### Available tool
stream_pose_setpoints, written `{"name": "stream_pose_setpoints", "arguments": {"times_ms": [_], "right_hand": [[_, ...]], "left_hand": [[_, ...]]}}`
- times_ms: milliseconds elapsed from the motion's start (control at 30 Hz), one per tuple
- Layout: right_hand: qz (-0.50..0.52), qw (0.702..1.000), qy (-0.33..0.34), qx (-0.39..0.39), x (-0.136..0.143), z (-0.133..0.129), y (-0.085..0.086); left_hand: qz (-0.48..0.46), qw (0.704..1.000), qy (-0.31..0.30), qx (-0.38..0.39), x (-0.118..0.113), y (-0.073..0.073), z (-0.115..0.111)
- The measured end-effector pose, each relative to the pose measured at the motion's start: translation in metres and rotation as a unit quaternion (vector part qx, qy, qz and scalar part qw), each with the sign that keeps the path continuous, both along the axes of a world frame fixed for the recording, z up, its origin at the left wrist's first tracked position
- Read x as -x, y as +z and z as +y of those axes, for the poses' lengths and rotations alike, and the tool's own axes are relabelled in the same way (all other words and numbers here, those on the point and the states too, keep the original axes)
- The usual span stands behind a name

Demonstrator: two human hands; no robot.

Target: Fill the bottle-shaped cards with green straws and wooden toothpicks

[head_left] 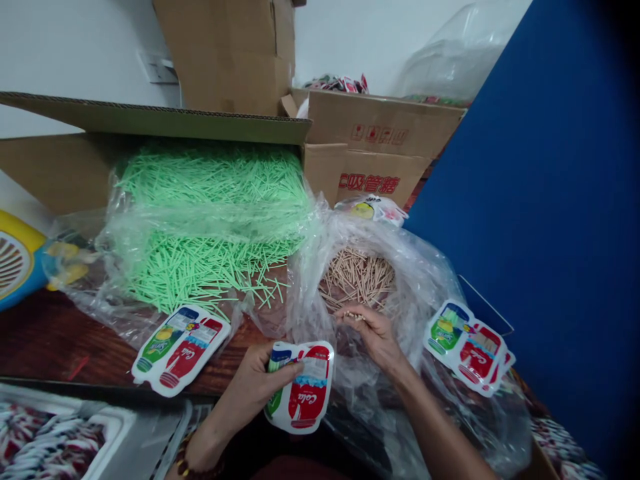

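My left hand (253, 383) grips a white plastic packet (301, 387) shaped like two bottles, printed with a green drink and a red "Cola". My right hand (373, 331) reaches into a clear plastic bag (425, 280) and pinches a few tan sticks (356, 279) from the pile inside. A heap of green sticks (210, 213) lies on another clear bag to the left. One similar packet (181, 348) lies on the table at the left, and a small stack of packets (470, 345) rests at the right.
Cardboard boxes (370, 143) stand behind the piles, one with red print. A blue panel (540, 200) walls off the right side. A yellow and blue fan-like object (17, 263) sits far left. A white tray (60, 433) with filled packets is at the lower left on the brown table (50, 340).
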State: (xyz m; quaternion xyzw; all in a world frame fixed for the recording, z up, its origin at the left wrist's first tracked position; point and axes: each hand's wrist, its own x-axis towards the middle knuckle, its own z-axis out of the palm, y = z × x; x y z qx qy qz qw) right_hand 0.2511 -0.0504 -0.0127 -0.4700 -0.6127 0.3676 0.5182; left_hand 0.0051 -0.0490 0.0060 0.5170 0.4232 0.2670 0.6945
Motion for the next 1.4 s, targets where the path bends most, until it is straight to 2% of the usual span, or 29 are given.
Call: {"name": "stream_pose_setpoints", "arguments": {"times_ms": [200,400,733,1067,1400], "right_hand": [[0.009,0.999,0.025,-0.025,0.003,-0.008,0.007],[-0.023,0.997,0.044,-0.052,0.001,-0.014,0.013],[-0.046,0.996,0.050,-0.066,0.000,-0.018,0.013],[-0.055,0.995,0.045,-0.064,0.002,-0.017,0.015],[-0.067,0.996,0.036,-0.037,0.004,-0.017,0.016]], "left_hand": [[-0.008,1.000,-0.008,-0.011,0.000,-0.005,-0.002],[-0.002,1.000,-0.010,-0.018,-0.001,-0.004,-0.006],[0.004,1.000,-0.008,-0.004,-0.002,-0.001,-0.007],[0.003,1.000,-0.004,-0.001,0.000,-0.005,-0.006],[0.008,1.000,-0.006,-0.004,-0.001,-0.002,-0.007]]}}
